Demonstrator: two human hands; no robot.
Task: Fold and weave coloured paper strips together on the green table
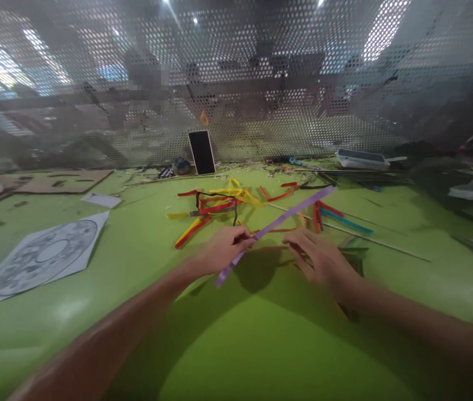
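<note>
A long purple strip [292,213] slants across the middle of the view, and my left hand [225,245] pinches it near its lower end. Between my two hands stretches a thin orange-brown strip [267,248]. My right hand [323,259] has bent fingers at that strip's right end, partly hiding it. Just beyond my left hand lie red, yellow and black strips [219,207], some joined into a frame-like shape. Past my right hand are a folded red strip [317,216] and a blue strip [347,221].
A perforated metal screen [253,94] stands behind the green table [236,345]. Against it leans a dark-screened device [201,152]. A white tray-like object [361,160] is at back right. On the left lie a printed sheet [48,256] and cut cardboard [63,182]. Thin sticks [386,245] lie right.
</note>
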